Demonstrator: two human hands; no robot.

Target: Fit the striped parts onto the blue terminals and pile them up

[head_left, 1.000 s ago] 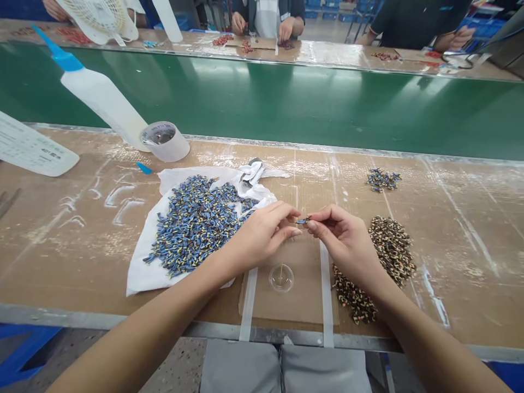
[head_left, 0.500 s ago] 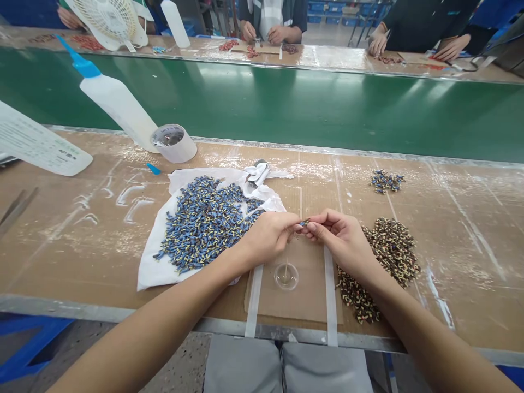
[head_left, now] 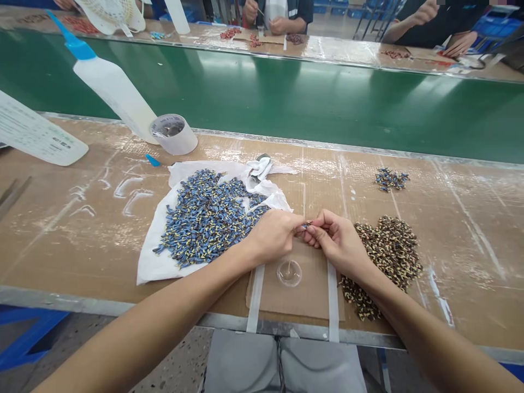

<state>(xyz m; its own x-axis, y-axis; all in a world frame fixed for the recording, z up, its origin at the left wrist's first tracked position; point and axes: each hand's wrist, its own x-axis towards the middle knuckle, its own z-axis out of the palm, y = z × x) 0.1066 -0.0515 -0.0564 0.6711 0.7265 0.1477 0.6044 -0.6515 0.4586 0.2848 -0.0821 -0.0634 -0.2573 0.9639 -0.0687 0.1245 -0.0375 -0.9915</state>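
Observation:
My left hand (head_left: 275, 233) and my right hand (head_left: 339, 240) meet above a cardboard pad (head_left: 303, 297), both closed in a pinch. Between their fingertips is a small blue piece (head_left: 306, 225), mostly covered by the fingers. Below them stands a small clear cup (head_left: 289, 274) with a thin stick in it; whether the stick's upper end touches my left hand, I cannot tell. A large pile of small blue-and-yellow pieces (head_left: 204, 224) lies on a white sheet left of my left hand. Beside my right wrist is a pile of dark-and-cream curved pieces (head_left: 391, 251).
A small cluster of blue pieces (head_left: 391, 179) lies at the back right. Back left are a tape roll (head_left: 175, 139), a blue-nozzled bottle (head_left: 114, 95), another white bottle (head_left: 41, 131) and a blue cap (head_left: 153, 160). Co-workers' hands (head_left: 280, 25) show beyond the green belt (head_left: 262, 98).
My hands still pinch the small piece, with slight finger movement. The view has shifted a little. Across the belt, a co-worker at the right has raised one hand.

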